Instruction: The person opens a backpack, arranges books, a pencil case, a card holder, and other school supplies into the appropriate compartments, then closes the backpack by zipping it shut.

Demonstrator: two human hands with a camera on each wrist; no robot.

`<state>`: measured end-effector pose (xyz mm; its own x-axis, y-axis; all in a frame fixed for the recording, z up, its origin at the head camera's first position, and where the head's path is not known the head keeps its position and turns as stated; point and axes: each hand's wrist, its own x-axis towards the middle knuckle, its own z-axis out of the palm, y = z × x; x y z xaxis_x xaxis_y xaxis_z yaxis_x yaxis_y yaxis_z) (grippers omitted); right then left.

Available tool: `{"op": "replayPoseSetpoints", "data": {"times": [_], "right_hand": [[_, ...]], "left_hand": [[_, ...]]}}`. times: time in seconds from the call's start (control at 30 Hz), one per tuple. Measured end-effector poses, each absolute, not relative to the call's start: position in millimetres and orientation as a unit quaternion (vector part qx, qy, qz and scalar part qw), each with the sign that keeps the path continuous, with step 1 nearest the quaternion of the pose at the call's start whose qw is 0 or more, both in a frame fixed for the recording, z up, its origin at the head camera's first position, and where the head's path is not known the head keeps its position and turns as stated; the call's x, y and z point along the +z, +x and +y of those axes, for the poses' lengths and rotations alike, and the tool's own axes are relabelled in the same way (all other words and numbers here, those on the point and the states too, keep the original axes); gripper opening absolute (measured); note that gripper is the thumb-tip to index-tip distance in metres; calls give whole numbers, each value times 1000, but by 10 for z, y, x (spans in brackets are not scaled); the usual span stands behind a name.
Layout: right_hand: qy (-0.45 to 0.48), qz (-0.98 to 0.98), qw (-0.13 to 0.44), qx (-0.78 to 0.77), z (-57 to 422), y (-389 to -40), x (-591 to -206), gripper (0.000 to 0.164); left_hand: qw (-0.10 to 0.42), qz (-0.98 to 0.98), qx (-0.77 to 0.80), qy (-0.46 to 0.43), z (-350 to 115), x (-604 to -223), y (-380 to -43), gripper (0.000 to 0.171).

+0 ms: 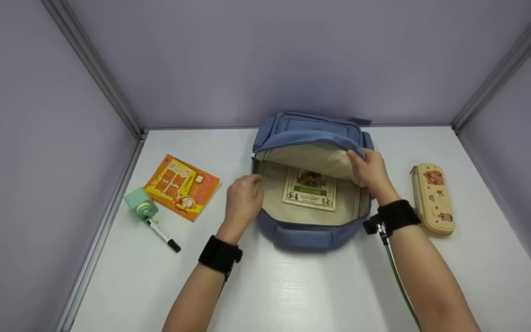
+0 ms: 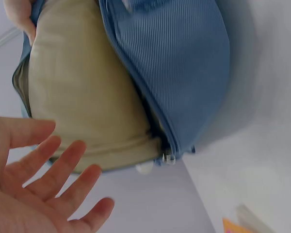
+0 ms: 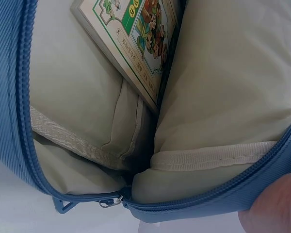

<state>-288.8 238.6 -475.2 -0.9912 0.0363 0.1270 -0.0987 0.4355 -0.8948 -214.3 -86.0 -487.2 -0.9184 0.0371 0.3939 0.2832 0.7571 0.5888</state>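
Observation:
A blue backpack (image 1: 302, 237) lies unzipped on the table, its beige lining showing. Inside it rests a book (image 1: 310, 196) with a green and cream cover, its upper part hidden under the raised flap. My right hand (image 1: 370, 171) pinches the edge of that flap (image 1: 307, 138) on the right side and holds it up. Beside the left edge of the opening is my left hand (image 1: 244, 198); the left wrist view shows its fingers (image 2: 70, 158) spread and holding nothing. Zipper pulls (image 3: 111, 201) hang at the corner of the opening in the right wrist view.
An orange book (image 1: 182, 186) lies on the table to the left. Near it are a mint-green bottle-like item (image 1: 141, 203) and a black-and-white marker (image 1: 163, 234). A yellow pencil case (image 1: 433, 198) lies at the right. Grey panels (image 1: 265, 60) enclose the white table (image 1: 284, 295).

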Motion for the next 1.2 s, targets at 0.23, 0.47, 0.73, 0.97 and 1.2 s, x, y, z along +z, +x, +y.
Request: {"op": "replayPoseSetpoints", "data": {"times": [0.23,0.47,0.73,0.97,1.2], "right_hand": [[23,-844,61,533,2381,-2893,-4738,43],[26,-843,55,535,2323,-2784,-4555,39],[24,-840,63,539,2390,-2909,-4743,40],[20,-845,68,530,2394,-2894,-4748,42],[23,-853,67,517,2403,-2886,-4753,44]], "left_hand": [[209,-912,-346,66,-1392,-4879,-2171,37],[133,-914,-338,179,-1893,-5010,-2236,58],[31,-914,-312,257,-2267,-5261,-2285,72],[10,-907,-310,286,-2394,-5445,-2248,80],[25,-909,-294,294,-2374,-5576,-2242,76]]}}
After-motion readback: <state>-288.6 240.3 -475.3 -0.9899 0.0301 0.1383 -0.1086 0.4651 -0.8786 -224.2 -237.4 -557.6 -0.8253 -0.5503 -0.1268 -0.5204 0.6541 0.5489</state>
